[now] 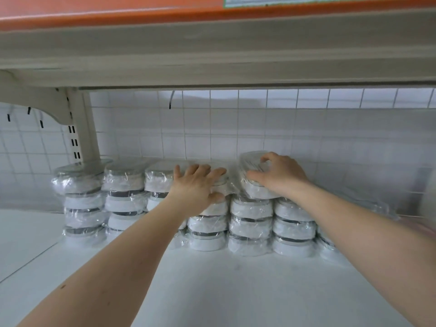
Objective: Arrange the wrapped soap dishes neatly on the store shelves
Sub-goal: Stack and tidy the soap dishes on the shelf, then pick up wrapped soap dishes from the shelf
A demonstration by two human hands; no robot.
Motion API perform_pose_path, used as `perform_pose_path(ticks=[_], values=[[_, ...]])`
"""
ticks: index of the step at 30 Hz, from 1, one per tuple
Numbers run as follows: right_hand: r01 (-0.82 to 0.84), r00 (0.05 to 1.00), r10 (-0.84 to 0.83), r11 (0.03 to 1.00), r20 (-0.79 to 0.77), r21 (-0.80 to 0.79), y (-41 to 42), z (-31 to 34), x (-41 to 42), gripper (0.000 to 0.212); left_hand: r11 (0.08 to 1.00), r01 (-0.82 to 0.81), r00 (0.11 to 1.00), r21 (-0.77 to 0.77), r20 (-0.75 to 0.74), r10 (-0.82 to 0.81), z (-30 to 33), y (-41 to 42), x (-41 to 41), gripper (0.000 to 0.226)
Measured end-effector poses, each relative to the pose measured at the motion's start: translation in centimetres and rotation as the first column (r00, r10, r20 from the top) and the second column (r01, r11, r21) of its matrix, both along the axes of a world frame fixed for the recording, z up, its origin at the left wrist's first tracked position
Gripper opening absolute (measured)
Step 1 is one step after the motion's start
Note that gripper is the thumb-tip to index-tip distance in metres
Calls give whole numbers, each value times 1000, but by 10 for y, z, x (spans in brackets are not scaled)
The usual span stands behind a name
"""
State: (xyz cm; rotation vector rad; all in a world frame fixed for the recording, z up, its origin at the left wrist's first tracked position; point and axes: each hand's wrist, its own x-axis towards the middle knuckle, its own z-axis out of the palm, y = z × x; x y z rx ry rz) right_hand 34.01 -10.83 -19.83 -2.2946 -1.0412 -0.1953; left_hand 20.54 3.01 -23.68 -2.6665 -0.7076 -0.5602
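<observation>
Soft even light, blurred edges (wide-angle bowing).

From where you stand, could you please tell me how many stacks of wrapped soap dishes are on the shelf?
7, in one row, left to right: first, second, third, fourth, fifth, sixth, seventh, half behind the right arm; more may be hidden.

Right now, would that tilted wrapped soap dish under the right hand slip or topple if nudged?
Probably slippery: the tilted soap dish wears glossy, crinkled plastic film. It sits askew atop a stack, so it may slide off. The right hand lifts it alone, so it seems light.
</observation>
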Motion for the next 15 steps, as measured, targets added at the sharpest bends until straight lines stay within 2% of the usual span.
perform_pose_path(ticks=[4, 8, 11, 15], values=[[54, 997, -53, 998, 59, -17, 21, -7, -3, 57, 999, -19, 1000, 37, 18, 18, -5, 0, 5, 66], [136, 985, -117, 977, 125, -164, 41, -19, -9, 59, 985, 49, 991, 164, 117, -69, -5, 0, 4, 69], [176, 980, -153, 964, 125, -199, 49, -19, -11, 62, 998, 2, 998, 69, 65, -6, -7, 1, 7, 67], [70, 996, -84, 953, -34, -295, 44, -6, -5, 74, 999, 4, 999, -51, 42, -1, 3, 1, 8, 67]])
